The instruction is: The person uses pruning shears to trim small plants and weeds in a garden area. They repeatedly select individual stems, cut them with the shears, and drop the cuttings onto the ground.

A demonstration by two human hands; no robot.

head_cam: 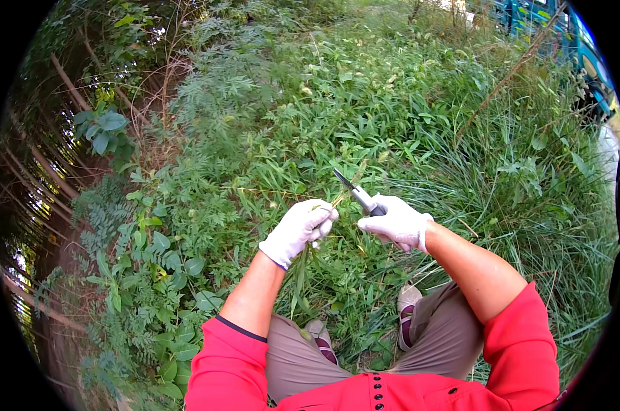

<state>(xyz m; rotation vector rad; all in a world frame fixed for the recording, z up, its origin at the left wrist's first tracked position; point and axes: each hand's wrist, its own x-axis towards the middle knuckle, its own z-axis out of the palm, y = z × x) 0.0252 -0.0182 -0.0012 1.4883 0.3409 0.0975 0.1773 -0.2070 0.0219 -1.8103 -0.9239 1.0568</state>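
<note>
My left hand (304,226), in a white knit glove, is closed around a small bunch of grass stems. Their pale ends (339,198) stick out past the fingers towards the tool, while the long green blades (301,275) hang down below the palm. In my right hand (396,221), gloved the same way, is a pair of hand pruners (362,197) with light grey handles and dark blades. The blades point up and to the left, just beyond the stem ends. Whether they touch any stem cannot be made out. The two hands are a short gap apart.
Dense weeds and grass (382,118) spread ahead, with taller grass (515,169) at the right. Bare trunks (48,169) stand along the left. A dry stalk (513,72) leans at the upper right, near a blue vehicle (587,56). My shoes (407,311) rest among the plants.
</note>
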